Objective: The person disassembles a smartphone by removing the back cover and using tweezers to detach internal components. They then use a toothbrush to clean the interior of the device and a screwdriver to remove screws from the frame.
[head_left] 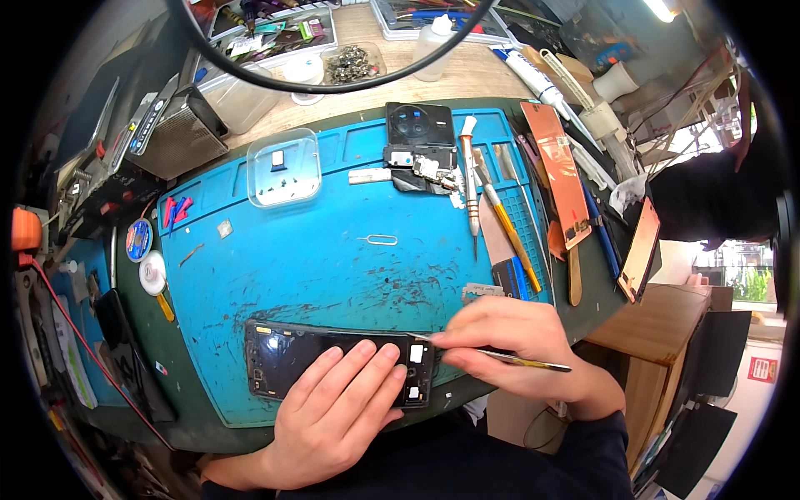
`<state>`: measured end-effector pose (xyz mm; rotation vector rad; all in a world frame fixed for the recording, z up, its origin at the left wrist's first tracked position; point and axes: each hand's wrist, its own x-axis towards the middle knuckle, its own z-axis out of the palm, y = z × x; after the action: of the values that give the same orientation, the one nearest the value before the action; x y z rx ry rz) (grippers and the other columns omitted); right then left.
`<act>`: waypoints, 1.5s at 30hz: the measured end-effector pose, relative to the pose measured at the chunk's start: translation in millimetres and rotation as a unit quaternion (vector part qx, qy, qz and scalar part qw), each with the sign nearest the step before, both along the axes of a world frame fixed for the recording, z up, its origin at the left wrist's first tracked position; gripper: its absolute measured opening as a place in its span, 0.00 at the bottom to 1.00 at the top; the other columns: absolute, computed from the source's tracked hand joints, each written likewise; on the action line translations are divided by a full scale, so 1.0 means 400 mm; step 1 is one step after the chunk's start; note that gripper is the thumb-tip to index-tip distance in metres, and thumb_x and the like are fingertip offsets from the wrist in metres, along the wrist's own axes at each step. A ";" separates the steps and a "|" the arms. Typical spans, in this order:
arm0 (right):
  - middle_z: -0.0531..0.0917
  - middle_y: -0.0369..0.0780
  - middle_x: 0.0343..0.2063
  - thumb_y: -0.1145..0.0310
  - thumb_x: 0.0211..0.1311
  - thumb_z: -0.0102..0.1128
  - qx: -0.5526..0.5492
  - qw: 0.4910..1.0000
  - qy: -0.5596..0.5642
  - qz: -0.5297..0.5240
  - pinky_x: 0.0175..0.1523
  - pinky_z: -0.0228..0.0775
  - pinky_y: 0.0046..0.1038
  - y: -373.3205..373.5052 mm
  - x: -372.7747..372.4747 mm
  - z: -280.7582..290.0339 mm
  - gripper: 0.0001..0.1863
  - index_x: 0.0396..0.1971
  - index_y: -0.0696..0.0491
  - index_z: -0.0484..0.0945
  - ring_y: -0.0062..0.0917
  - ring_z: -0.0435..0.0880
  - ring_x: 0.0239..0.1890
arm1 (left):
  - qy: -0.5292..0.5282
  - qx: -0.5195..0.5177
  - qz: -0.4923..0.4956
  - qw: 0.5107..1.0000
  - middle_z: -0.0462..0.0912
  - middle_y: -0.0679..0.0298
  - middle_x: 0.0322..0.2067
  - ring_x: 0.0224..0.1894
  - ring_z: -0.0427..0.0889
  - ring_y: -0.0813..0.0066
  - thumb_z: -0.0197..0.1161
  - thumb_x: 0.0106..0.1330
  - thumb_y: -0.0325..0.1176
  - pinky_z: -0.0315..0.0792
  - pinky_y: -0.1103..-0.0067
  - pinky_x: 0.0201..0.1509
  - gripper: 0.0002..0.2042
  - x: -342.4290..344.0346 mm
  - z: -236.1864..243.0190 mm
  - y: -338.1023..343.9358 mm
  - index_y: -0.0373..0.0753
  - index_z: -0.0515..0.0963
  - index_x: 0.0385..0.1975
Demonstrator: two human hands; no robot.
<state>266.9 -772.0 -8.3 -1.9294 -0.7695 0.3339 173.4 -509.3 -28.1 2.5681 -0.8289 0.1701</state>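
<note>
A black phone frame (pixel 275 350) lies lengthwise along the near edge of the blue work mat (pixel 292 275), bare of a back cover, with small white pads at its right end. My left hand (pixel 337 408) rests flat across its middle, fingers stretched out and pressing on it. Pinched in my right hand (pixel 508 342) is a slim metal tool (pixel 533 362) with a dark and gold rear end. Its thin tip reaches the far edge of the frame near the right end. Whether it is a blade or tweezers I cannot tell.
A SIM pin (pixel 379 240) lies mid-mat. Farther back are a clear plastic box (pixel 284 175) and a dismantled phone (pixel 419 129). Screwdriver (pixel 471 183), yellow-handled tool (pixel 512 233), razor blade (pixel 483 290) and copper-coloured panels (pixel 557 167) lie at right. A dark phone (pixel 129 354) is at left.
</note>
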 end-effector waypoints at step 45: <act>0.91 0.38 0.37 0.73 0.62 0.76 -0.005 0.994 -0.093 0.052 0.45 0.74 0.32 0.247 0.064 -0.026 0.08 0.41 0.53 0.91 0.31 0.85 0.37 | -0.021 -0.063 -0.003 0.998 0.86 0.50 0.57 0.65 0.82 0.50 0.72 0.66 0.34 0.75 0.58 0.74 0.22 -0.016 -0.025 0.001 0.30 0.84 0.58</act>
<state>292.6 -673.1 -18.7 -1.9534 -0.9950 0.2229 167.0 -508.9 -38.1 2.4511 -0.8134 0.2682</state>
